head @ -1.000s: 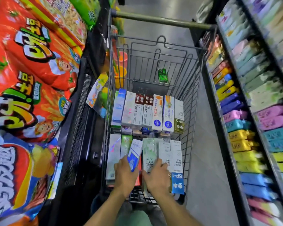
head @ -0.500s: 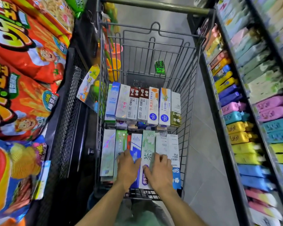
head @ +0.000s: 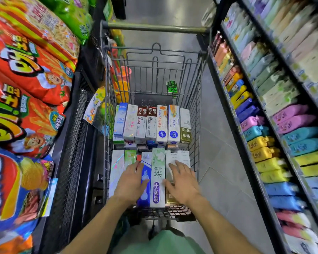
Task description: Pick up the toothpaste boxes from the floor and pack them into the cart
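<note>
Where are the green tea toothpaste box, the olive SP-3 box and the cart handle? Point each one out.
green tea toothpaste box (head: pixel 157 177): head view, middle of its top face, between the hands.
olive SP-3 box (head: pixel 185 128): head view, its top face, rightmost in the far row.
cart handle (head: pixel 154 28): head view, middle of the bar.

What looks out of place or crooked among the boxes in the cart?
Little stands out. Both rows in the cart lie neat and parallel. Only the pale green box between the left hand and right hand reaches farther forward than its neighbours.
</note>
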